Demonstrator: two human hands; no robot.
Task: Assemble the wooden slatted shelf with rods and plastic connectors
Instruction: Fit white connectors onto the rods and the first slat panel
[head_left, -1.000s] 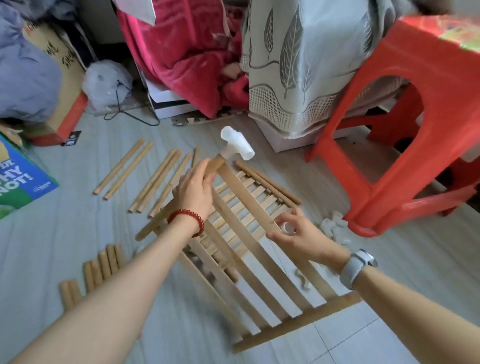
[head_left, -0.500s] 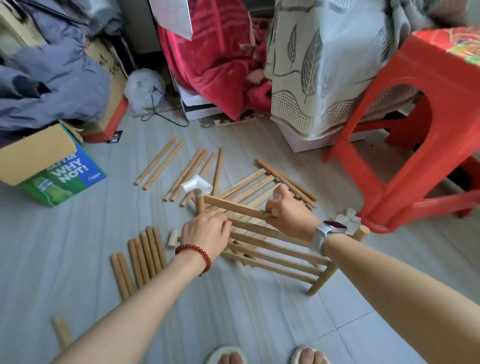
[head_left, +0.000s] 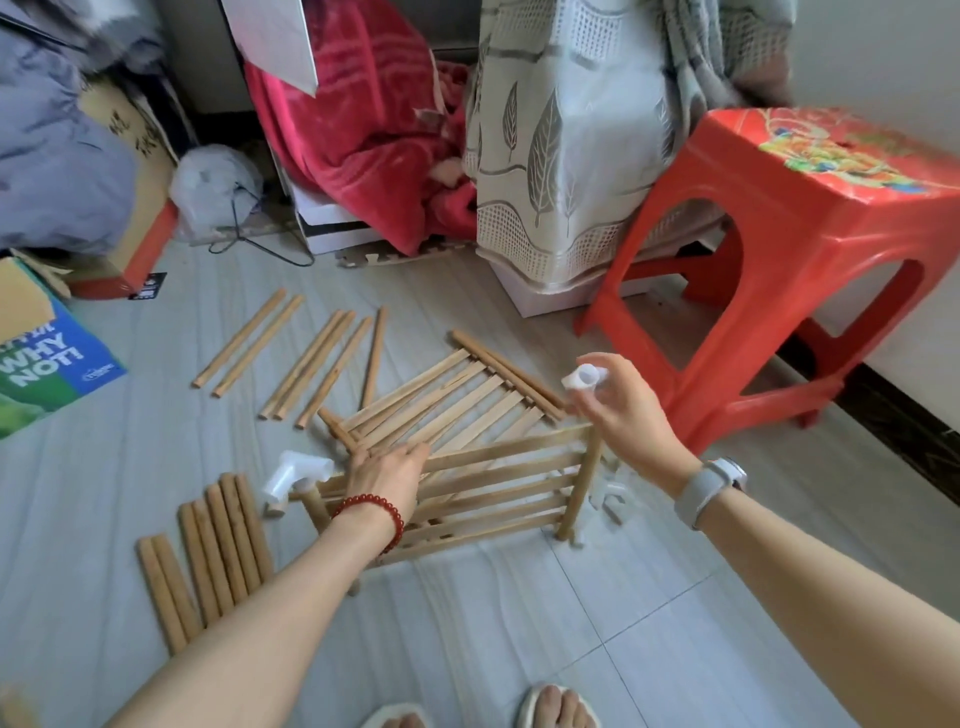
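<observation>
Connector (head_left: 584, 378) pinched in my right hand (head_left: 631, 410); I'd seat it squarely on the rack (head_left: 498, 478) post while my left hand (head_left: 387, 475), fingers flat, steadies the slats.

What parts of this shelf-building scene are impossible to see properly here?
- Head view: the white connector is partly covered by the right hand, so its shape is unclear.
- Loose white connectors are hidden behind the shelf panel and right wrist.
- The feet are cut off by the bottom edge.
</observation>
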